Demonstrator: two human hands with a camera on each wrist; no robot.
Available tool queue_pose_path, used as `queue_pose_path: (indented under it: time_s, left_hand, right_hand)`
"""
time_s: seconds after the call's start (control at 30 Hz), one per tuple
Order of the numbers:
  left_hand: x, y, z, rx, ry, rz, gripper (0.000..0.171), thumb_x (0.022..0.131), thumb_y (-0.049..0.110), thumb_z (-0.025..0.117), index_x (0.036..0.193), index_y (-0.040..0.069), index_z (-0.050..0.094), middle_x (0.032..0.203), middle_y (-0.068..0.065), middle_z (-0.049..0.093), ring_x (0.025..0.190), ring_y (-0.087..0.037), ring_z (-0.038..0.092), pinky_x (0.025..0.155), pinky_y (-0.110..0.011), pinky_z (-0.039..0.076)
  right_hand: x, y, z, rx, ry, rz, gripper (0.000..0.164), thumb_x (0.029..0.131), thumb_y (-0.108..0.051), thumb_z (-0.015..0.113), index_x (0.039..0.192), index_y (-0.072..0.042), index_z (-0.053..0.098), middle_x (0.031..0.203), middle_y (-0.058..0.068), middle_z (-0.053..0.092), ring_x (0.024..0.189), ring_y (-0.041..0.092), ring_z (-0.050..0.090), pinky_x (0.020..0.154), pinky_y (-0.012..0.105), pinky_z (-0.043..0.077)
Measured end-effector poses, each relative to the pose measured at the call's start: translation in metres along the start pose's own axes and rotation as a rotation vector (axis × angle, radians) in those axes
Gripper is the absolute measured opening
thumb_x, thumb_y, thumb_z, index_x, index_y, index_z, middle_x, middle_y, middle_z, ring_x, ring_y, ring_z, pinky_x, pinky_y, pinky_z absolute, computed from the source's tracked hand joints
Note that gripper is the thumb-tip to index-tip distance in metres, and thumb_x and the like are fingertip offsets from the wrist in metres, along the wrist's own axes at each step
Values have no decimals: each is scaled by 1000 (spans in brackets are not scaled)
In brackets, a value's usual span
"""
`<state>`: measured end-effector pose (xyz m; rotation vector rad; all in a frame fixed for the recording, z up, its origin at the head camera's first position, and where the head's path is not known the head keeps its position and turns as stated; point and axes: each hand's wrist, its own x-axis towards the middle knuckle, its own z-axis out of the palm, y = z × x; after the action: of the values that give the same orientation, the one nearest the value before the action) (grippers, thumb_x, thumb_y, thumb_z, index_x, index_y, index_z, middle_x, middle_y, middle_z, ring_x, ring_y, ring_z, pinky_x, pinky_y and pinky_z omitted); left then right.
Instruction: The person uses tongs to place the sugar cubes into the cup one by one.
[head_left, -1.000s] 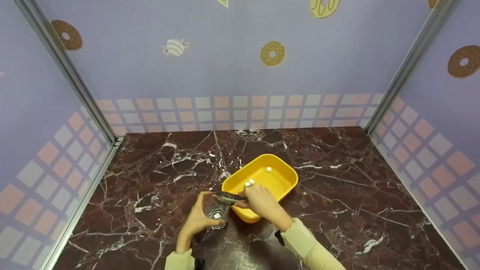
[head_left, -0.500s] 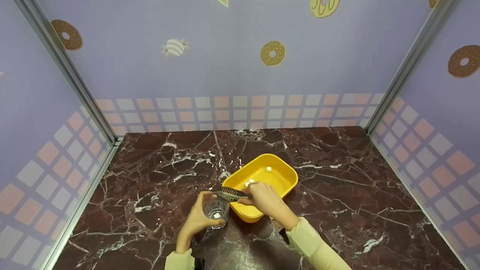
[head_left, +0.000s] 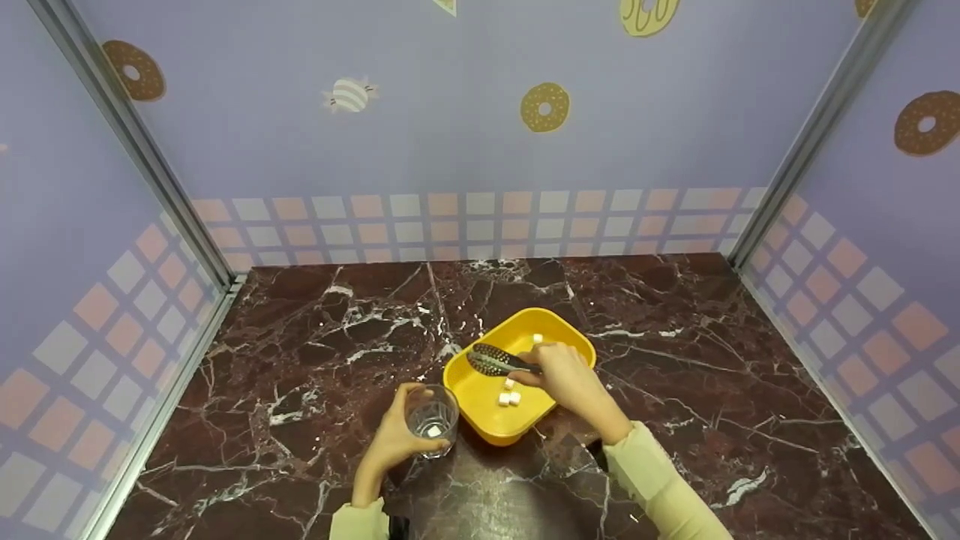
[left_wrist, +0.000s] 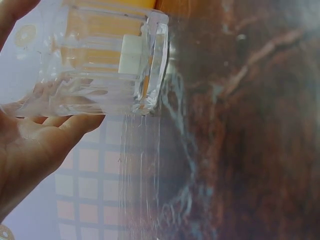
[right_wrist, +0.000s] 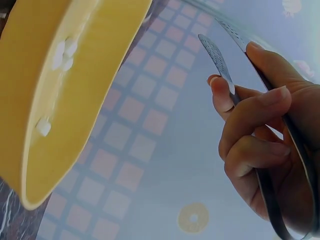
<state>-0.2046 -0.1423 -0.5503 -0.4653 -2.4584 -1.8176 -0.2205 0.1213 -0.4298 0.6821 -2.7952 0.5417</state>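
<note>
black tongs [head_left: 493, 361] — apparently over tub [head_left: 480, 396] — gripped by right hand [head_left: 561, 373], left hand [head_left: 397, 433] holding glass [head_left: 436, 411]

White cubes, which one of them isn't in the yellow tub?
The cube at the bottom of the clear glass that the left hand holds. The other four cubes in view lie inside the yellow tub.

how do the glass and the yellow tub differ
The glass is clear; the tub is opaque yellow. The glass is small and round; the tub is larger and oblong. The glass shows one white cube; the tub shows four cubes. Both are open-topped.
</note>
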Motion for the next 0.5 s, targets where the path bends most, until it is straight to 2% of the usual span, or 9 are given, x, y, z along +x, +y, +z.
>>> queue_pose_path:
  time_s: [0.23, 0.4, 0.5]
  left_hand:
    - [0, 1, 0, -17, -7, -9, 85, 48, 9, 85, 118, 2, 38, 118, -19, 53, 115, -36, 47, 105, -47, 33]
    - [0, 0, 0, -4, -6, -21, 86, 46, 10, 85, 118, 1, 38, 118, -19, 54, 115, -35, 48, 104, -46, 34]
    - [1, -1, 0, 0, -6, -12, 86, 46, 10, 85, 117, 0, 38, 118, -19, 54, 114, -35, 48, 104, -46, 35]
  right_hand:
    - [3, 21, 1, -48, 15, 45, 23, 75, -36, 67, 64, -16, 63, 60, -1, 60, 50, 12, 44, 49, 32, 40]
    - [3, 30, 6, -64, 1, 98, 22, 73, -36, 69, 61, -19, 61, 61, -3, 60, 58, 18, 56, 52, 39, 46]
    - [3, 34, 9, -83, 1, 97, 21, 73, -36, 69, 63, -18, 63, 64, -1, 63, 62, 23, 60, 53, 43, 48]
